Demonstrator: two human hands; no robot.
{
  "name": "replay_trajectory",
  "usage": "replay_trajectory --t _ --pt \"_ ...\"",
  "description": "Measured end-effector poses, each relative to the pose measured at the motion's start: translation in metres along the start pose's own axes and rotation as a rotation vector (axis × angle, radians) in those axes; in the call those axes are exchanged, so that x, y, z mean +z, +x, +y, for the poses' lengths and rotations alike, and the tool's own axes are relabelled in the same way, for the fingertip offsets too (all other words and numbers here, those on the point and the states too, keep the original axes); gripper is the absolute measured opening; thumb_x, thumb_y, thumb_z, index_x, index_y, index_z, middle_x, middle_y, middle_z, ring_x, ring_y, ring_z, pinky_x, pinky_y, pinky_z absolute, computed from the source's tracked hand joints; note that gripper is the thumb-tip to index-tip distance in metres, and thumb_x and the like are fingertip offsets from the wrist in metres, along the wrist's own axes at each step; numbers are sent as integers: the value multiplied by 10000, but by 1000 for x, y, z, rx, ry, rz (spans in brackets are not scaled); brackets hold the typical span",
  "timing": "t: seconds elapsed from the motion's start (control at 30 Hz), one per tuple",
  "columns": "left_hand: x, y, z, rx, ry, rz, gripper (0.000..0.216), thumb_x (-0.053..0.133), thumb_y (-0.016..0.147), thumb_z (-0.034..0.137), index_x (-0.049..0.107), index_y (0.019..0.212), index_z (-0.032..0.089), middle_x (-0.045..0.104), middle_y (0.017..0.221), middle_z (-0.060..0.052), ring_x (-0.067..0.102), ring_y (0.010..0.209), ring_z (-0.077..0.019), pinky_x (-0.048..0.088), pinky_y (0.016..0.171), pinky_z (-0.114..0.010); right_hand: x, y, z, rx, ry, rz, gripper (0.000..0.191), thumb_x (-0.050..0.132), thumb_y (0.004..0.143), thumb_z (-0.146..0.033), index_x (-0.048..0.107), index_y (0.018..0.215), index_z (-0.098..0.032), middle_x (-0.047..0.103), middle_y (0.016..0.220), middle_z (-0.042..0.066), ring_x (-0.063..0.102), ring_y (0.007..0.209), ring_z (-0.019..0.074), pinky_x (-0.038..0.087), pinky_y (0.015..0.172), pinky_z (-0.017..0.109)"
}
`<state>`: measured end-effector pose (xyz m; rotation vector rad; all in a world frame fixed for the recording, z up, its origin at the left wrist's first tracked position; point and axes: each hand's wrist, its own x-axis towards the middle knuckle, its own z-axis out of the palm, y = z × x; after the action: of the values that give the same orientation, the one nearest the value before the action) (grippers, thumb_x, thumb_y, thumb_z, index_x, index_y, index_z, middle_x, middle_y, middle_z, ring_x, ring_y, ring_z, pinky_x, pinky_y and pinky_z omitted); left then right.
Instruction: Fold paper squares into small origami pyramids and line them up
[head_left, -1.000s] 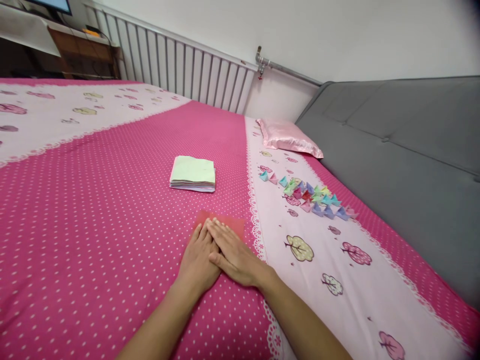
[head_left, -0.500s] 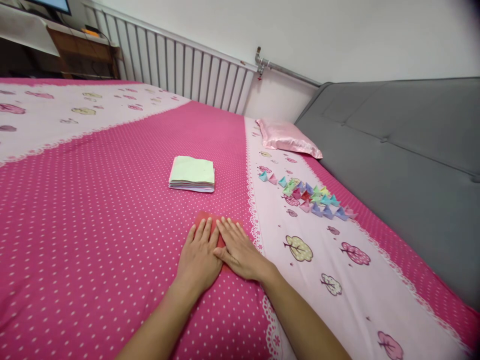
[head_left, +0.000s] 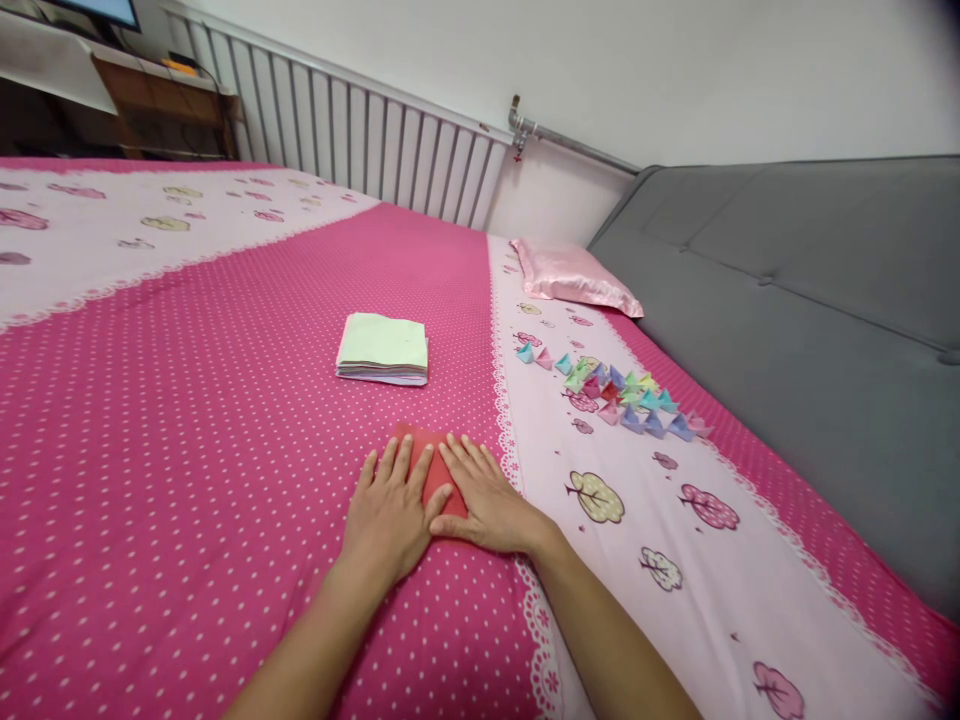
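A red sheet of paper [head_left: 444, 487] lies flat on the pink dotted bedspread [head_left: 247, 400], partly covered by both hands. My left hand [head_left: 391, 508] rests palm down over the sheet's left side, its fingers stretched out. Over the right side lies my right hand [head_left: 484, 500], also flat with fingers extended. The two thumbs come close together near the sheet's lower part. Beyond the hands sits a stack of square papers [head_left: 383, 345], pale green on top.
Several folded paper boats [head_left: 615, 392] in mixed colours stand to the right on the white printed band. A pink pillow [head_left: 574, 275] lies farther back by the grey headboard [head_left: 795, 300]. A white radiator [head_left: 352, 130] runs along the wall.
My hands have spread apart, the left one shifting slightly left. More of the red paper shows between them. The paper stack and boats have stayed in place.
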<state>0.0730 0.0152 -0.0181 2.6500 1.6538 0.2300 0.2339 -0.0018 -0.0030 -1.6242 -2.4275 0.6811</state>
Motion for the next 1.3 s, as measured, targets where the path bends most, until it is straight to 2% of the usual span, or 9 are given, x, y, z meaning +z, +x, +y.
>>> replay_trajectory --t 0.2,0.4,0.77,1.3 --pt "-2 0 -2 -71 31 -24 619 214 839 527 287 1351 188 263 1426 -116 209 1315 -270 116 1051 -434 -1 0 4 44 -18 -49 982 367 692 -733 -57 1395 -196 -104 1474 38 -139 1330 240 -25 1081 422" --pt "-1 0 -5 -102 62 -7 619 220 839 514 285 1353 174 284 1418 -127 223 1309 -273 98 1050 -440 -2 0 2 53 -20 -43 987 374 684 -737 -52 1397 -203 -95 1476 30 -137 1332 238 -26 1082 415" --pt "-4 3 -9 -243 90 -8 645 229 828 509 283 1353 139 316 1403 -133 239 1300 -300 122 1045 -457 -5 0 0 55 -29 -51 987 373 685 -737 -31 1401 -189 -79 1477 43 -117 1335 253 -21 1079 419" --pt "-4 3 -11 -256 90 4 651 228 825 510 285 1352 132 322 1400 -139 233 1301 -303 111 1045 -461 -5 -1 0 49 -11 -35 990 382 680 -737 -13 1402 -187 -62 1480 49 -106 1338 250 -22 1081 419"
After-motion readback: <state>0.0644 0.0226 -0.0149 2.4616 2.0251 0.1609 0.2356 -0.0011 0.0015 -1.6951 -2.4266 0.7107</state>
